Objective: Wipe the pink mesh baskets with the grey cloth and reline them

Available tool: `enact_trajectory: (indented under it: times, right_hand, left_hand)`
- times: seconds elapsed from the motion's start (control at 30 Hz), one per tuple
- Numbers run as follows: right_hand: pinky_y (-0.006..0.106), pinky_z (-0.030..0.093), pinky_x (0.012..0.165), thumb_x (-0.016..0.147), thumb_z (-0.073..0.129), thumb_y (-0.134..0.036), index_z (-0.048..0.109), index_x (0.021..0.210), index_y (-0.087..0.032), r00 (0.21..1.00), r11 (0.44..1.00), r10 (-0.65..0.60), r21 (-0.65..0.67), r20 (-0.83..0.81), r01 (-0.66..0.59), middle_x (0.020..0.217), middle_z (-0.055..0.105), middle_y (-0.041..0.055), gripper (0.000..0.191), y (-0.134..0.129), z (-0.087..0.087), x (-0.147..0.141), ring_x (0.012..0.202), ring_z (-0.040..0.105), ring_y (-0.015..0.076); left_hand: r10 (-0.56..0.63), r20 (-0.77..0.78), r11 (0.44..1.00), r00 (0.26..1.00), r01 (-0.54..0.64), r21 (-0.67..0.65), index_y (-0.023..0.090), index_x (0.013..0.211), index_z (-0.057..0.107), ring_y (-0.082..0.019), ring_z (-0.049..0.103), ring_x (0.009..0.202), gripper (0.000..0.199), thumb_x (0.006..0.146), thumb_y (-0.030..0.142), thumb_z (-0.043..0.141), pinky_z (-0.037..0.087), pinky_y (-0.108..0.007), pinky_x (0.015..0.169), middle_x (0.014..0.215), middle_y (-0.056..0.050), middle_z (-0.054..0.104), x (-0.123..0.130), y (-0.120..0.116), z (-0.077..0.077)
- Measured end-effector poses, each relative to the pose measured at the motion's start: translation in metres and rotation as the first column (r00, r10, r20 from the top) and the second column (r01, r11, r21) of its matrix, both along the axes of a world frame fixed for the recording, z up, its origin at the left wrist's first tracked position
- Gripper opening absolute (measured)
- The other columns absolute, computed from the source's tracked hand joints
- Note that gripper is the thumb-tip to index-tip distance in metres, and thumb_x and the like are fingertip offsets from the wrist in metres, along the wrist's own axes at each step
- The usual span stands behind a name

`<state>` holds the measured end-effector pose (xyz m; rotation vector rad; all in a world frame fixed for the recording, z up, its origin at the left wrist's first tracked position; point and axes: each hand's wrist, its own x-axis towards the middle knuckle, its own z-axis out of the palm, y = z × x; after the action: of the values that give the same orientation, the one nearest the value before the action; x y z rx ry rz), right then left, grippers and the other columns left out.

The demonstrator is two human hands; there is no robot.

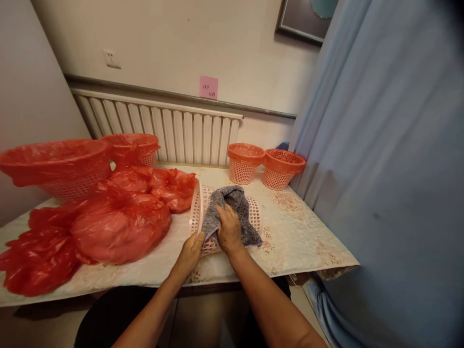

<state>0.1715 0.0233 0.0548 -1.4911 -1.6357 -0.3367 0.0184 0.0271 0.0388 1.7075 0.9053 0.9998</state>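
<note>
A pale pink plastic basket [254,212] with a grid of holes lies on its side on the table in front of me, its rim toward the left. A grey cloth [250,231] with a purple edge is draped over its upper side. My right hand [229,227] presses on the cloth against the basket, fingers bent into the fabric. Closed at the basket's rim, my left hand [193,246] grips its near edge, with a corner of the cloth beside the thumb.
Several tied red plastic bags [123,224] fill the table's left side. Behind them stand red-lined baskets [72,181]. Two smaller lined baskets [242,169] are at the back right. A radiator [177,135] runs along the wall; a blue curtain [380,169] hangs at right.
</note>
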Motion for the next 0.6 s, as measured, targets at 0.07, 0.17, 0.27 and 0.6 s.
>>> enact_trajectory:
  times: [0.07,0.17,0.27,0.6]
  right_hand:
    - [0.040,0.034,0.104,0.086,0.038,-0.010,0.051,0.129,-0.018,0.999,1.000,-0.028,-0.006,-0.019,0.028,0.133,0.051,0.0119,0.045,0.000,-0.004,0.022,0.128,0.039,0.0208]
    - [0.041,0.033,0.105,0.085,0.037,-0.007,0.052,0.127,-0.019,0.996,0.998,-0.069,0.003,-0.053,0.070,0.134,0.050,0.0107,0.046,-0.002,-0.011,0.060,0.128,0.040,0.0198]
    - [0.041,0.033,0.105,0.081,0.037,-0.006,0.055,0.124,-0.018,0.986,0.990,-0.130,0.046,-0.104,0.136,0.131,0.053,0.0102,0.047,-0.007,-0.018,0.092,0.127,0.042,0.0197]
    - [0.040,0.042,0.094,0.079,0.040,-0.019,0.059,0.118,-0.008,0.827,0.907,-0.401,-0.043,-0.394,0.419,0.112,0.064,0.0169,0.045,-0.016,-0.016,0.108,0.105,0.059,0.0249]
  left_hand:
    - [0.000,0.001,1.000,1.000,0.000,-0.017,0.012,0.094,0.062,-0.024,0.062,0.088,0.053,0.089,0.056,0.034,0.047,-0.036,0.086,0.091,-0.009,0.069,0.001,-0.001,0.001]
    - [-0.011,0.018,0.999,1.000,0.011,-0.030,0.012,0.095,0.061,-0.024,0.061,0.086,0.053,0.089,0.057,0.033,0.047,-0.036,0.086,0.089,-0.008,0.069,0.004,-0.004,-0.001]
    - [-0.010,0.024,1.000,1.000,0.011,-0.012,0.013,0.091,0.061,-0.023,0.061,0.085,0.053,0.088,0.058,0.034,0.047,-0.036,0.086,0.088,-0.007,0.068,0.008,-0.010,-0.002]
    - [0.052,-0.015,0.999,0.999,-0.052,0.004,0.013,0.093,0.063,-0.027,0.061,0.092,0.060,0.088,0.062,0.029,0.046,-0.038,0.089,0.093,-0.010,0.070,-0.004,-0.024,0.023]
